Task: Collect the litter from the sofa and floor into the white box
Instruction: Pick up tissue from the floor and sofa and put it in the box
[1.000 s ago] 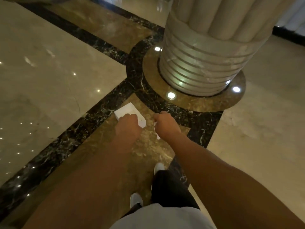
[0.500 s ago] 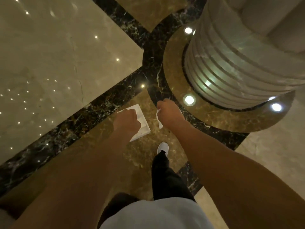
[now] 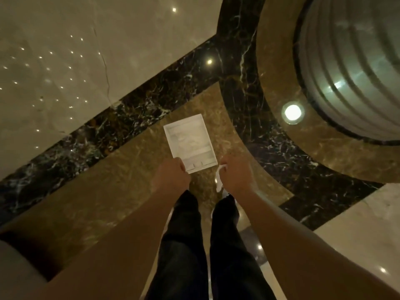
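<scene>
A shallow white box (image 3: 190, 141) is held out in front of me with its open side up, and pale crumpled litter lies inside it. My left hand (image 3: 171, 176) grips its near left corner. My right hand (image 3: 234, 176) is closed on a white scrap of paper litter (image 3: 219, 180) that hangs down beside the box's near right corner, just apart from it. Both arms reach forward over my dark-trousered legs.
A large ribbed stone column (image 3: 355, 68) stands at the upper right on a round brown base with a floor light (image 3: 292, 112). Polished marble floor (image 3: 65, 61) with a dark veined band (image 3: 140, 113) spreads to the left. A pale rounded edge (image 3: 13, 269) shows at the lower left.
The view has tilted down and the column has slid right. The box now shows its open inside, held further forward. My right hand stays closed on the paper scrap.
</scene>
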A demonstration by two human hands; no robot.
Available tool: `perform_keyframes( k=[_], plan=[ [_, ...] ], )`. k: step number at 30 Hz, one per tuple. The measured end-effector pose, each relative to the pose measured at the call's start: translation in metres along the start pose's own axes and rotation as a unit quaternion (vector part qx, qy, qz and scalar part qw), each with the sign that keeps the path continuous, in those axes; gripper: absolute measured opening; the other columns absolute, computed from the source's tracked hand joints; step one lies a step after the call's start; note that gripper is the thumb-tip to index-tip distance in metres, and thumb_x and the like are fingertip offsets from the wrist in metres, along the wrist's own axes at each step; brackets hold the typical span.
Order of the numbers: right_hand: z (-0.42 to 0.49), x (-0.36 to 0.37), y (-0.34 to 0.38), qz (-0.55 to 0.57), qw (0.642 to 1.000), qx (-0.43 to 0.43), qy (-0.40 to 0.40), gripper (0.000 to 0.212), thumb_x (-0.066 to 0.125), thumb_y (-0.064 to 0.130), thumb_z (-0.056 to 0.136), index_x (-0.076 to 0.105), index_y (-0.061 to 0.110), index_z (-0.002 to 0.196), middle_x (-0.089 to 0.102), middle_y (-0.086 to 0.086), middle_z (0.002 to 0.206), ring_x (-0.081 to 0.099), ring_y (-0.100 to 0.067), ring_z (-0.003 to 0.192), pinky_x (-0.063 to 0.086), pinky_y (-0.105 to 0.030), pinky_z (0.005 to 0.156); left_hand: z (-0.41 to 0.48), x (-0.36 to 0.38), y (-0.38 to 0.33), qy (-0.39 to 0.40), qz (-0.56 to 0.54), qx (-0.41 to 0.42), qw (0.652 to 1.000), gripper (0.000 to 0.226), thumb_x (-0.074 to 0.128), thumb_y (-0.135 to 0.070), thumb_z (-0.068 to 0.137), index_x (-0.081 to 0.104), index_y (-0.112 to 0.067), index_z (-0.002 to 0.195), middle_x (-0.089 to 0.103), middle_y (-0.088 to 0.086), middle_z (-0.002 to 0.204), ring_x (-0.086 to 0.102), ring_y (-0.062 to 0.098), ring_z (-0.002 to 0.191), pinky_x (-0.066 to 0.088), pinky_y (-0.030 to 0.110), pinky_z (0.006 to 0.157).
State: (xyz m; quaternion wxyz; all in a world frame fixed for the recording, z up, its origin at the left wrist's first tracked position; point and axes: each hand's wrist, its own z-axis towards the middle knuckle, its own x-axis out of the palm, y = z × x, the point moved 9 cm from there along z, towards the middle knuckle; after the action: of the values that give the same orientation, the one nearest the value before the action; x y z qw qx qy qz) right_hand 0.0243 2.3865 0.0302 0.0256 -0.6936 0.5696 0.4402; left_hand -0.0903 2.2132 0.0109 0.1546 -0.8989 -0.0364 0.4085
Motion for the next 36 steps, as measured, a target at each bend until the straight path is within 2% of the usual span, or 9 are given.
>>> perform_keyframes(
  k=[4, 7, 10, 14, 20, 24, 29, 32, 36],
  plan=[
    [0.054, 0.064, -0.029, 0.144, 0.980, 0.136, -0.008, 0.022, 0.061, 0.014, 0.081, 0.066, 0.014, 0.103, 0.065, 0.000, 0.095, 0.060, -0.016, 0.085, 0.047, -0.025, 0.071, 0.075, 0.055, 0.044, 0.051, -0.087, -0.110, 0.989, 0.021, 0.058, -0.016, 0.080, 0.048, -0.027, 0.066, 0.061, 0.003, 0.084, 0.056, 0.014, 0.071, 0.045, 0.024, 0.062],
    [0.090, 0.119, -0.044, 0.230, 0.947, 0.223, 0.021, 0.032, 0.063, 0.019, 0.082, 0.065, 0.015, 0.114, 0.070, -0.006, 0.104, 0.068, -0.022, 0.092, 0.056, -0.041, 0.085, 0.126, 0.098, 0.060, 0.101, -0.218, -0.160, 0.957, 0.005, 0.059, -0.018, 0.082, 0.057, -0.022, 0.080, 0.064, 0.006, 0.087, 0.065, 0.024, 0.078, 0.058, 0.041, 0.069],
    [0.125, 0.163, -0.043, 0.251, 0.939, 0.232, 0.038, 0.041, 0.062, 0.015, 0.082, 0.059, 0.011, 0.123, 0.067, -0.011, 0.114, 0.066, -0.027, 0.101, 0.054, -0.044, 0.090, 0.167, 0.126, 0.069, 0.087, -0.292, -0.176, 0.936, 0.010, 0.063, -0.019, 0.085, 0.054, -0.023, 0.086, 0.055, 0.000, 0.083, 0.058, 0.014, 0.071, 0.055, 0.028, 0.048],
    [0.158, 0.197, -0.044, 0.223, 0.949, 0.218, 0.052, 0.054, 0.060, 0.012, 0.083, 0.046, 0.017, 0.135, 0.059, -0.008, 0.127, 0.062, -0.028, 0.108, 0.053, -0.044, 0.093, 0.206, 0.148, 0.087, 0.100, -0.278, -0.176, 0.939, 0.031, 0.066, -0.023, 0.080, 0.051, -0.022, 0.106, 0.057, 0.007, 0.092, 0.060, 0.019, 0.076, 0.060, 0.039, 0.063],
    [0.165, 0.210, -0.053, 0.190, 0.951, 0.234, 0.071, 0.058, 0.058, 0.008, 0.085, 0.040, 0.018, 0.139, 0.052, -0.010, 0.135, 0.054, -0.027, 0.120, 0.049, -0.040, 0.096, 0.224, 0.138, 0.106, 0.111, -0.204, -0.155, 0.960, 0.032, 0.063, -0.023, 0.078, 0.049, -0.024, 0.106, 0.059, 0.002, 0.086, 0.063, 0.022, 0.075, 0.058, 0.041, 0.072],
    [0.156, 0.200, -0.040, 0.209, 0.944, 0.242, 0.083, 0.051, 0.061, 0.016, 0.084, 0.047, 0.016, 0.133, 0.062, -0.004, 0.108, 0.061, -0.028, 0.105, 0.051, -0.047, 0.094, 0.210, 0.114, 0.104, 0.106, -0.166, -0.127, 0.972, 0.031, 0.061, -0.021, 0.081, 0.050, -0.020, 0.109, 0.063, 0.005, 0.100, 0.062, 0.017, 0.076, 0.049, 0.024, 0.049],
    [0.142, 0.144, 0.024, 0.093, 0.986, 0.122, 0.060, 0.051, 0.062, 0.034, 0.083, 0.048, 0.018, 0.130, 0.062, -0.006, 0.120, 0.061, -0.026, 0.105, 0.051, -0.037, 0.087, 0.170, 0.044, 0.078, 0.055, -0.122, -0.070, 0.989, 0.030, 0.062, -0.026, 0.082, 0.053, -0.021, 0.110, 0.062, 0.002, 0.101, 0.057, 0.013, 0.078, 0.042, 0.024, 0.056],
    [0.114, 0.108, 0.073, 0.021, 0.998, 0.027, 0.053, 0.054, 0.061, 0.038, 0.085, 0.045, 0.018, 0.132, 0.057, -0.008, 0.125, 0.058, -0.024, 0.106, 0.046, -0.032, 0.079, 0.125, -0.010, 0.060, 0.009, -0.082, -0.036, 0.996, 0.030, 0.058, -0.028, 0.086, 0.056, -0.019, 0.114, 0.059, 0.003, 0.113, 0.056, 0.020, 0.096, 0.042, 0.025, 0.073],
    [0.040, 0.058, 0.144, -0.104, 0.982, -0.149, 0.052, 0.057, 0.057, 0.039, 0.088, 0.041, 0.014, 0.136, 0.049, -0.014, 0.136, 0.050, -0.032, 0.121, 0.043, -0.042, 0.097, 0.033, -0.096, 0.032, -0.059, -0.027, 0.010, 0.998, 0.010, 0.056, -0.019, 0.087, 0.059, -0.014, 0.096, 0.063, 0.007, 0.100, 0.056, 0.021, 0.081, 0.045, 0.030, 0.069]
  ],
)
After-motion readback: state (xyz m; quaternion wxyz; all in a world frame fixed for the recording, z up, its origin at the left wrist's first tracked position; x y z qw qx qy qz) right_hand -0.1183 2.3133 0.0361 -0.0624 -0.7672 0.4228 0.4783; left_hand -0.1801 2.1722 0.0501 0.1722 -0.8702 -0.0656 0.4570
